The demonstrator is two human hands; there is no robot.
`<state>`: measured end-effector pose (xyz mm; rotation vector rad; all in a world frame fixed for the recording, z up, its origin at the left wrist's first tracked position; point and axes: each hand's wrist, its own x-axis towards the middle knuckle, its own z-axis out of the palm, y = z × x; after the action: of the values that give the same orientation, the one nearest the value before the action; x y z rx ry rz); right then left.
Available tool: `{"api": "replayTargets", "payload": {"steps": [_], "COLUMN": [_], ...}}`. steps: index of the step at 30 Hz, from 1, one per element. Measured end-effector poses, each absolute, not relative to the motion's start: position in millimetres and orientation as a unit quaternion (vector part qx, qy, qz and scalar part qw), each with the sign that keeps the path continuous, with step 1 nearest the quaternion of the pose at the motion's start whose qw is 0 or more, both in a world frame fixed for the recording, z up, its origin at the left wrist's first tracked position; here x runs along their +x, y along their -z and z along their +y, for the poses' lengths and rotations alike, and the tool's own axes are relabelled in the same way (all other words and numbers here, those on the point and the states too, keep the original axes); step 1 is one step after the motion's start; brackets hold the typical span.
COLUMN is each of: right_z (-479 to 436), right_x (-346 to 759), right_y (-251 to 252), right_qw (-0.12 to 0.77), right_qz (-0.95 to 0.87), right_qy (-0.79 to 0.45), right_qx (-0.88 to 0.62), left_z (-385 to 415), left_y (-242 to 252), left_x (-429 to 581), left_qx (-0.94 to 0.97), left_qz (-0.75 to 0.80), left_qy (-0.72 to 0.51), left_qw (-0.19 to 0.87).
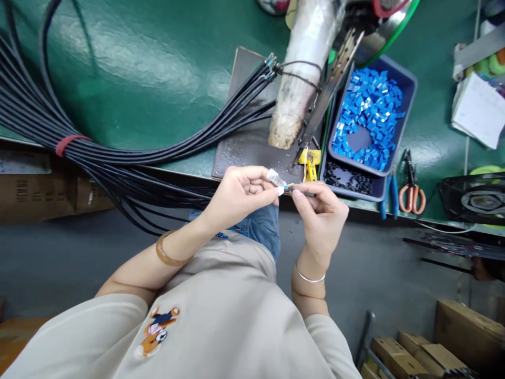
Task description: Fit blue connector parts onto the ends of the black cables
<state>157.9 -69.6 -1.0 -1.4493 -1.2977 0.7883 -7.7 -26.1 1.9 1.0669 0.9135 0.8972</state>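
Note:
Close together at the table's front edge, my left hand [243, 192] and my right hand [322, 215] meet at a cable end with thin coloured wires [289, 186]. My left thumb and forefinger are closed around the cable end, and white wrapping covers some of those fingertips. With thumb and forefinger, my right hand pinches the wire tips. Just beyond the fingers lies a small yellow hand tool [311, 162]. Black cables [158, 152] run in a bundle from the left, tied with a red band [69, 143]. Further cable ends [270, 64] show bared wires.
A grey bin [410, 97] of small blue pieces [366, 100] sits over another bin with small black parts [347, 179]. Orange-handled scissors [412, 197] and blue-handled pliers [390, 195] lie to the right. A wrapped white tube [300, 68] stands above a dark board [252, 152]. Cardboard boxes [465, 331] are on the floor.

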Motion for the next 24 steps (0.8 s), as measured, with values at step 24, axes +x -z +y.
{"api": "replayTargets", "payload": {"steps": [24], "right_z": [-61.2], "right_x": [156.9], "right_y": [12.0], "right_qw": [0.497], "right_qz": [-0.521], "right_qy": [-0.394], "right_qx": [-0.571], "left_z": [-26.4], "left_y": [2.9], "left_x": [-7.9], "left_qx": [0.448], "left_qz": [0.377], "left_qy": [-0.391], "left_qw": [0.711]}}
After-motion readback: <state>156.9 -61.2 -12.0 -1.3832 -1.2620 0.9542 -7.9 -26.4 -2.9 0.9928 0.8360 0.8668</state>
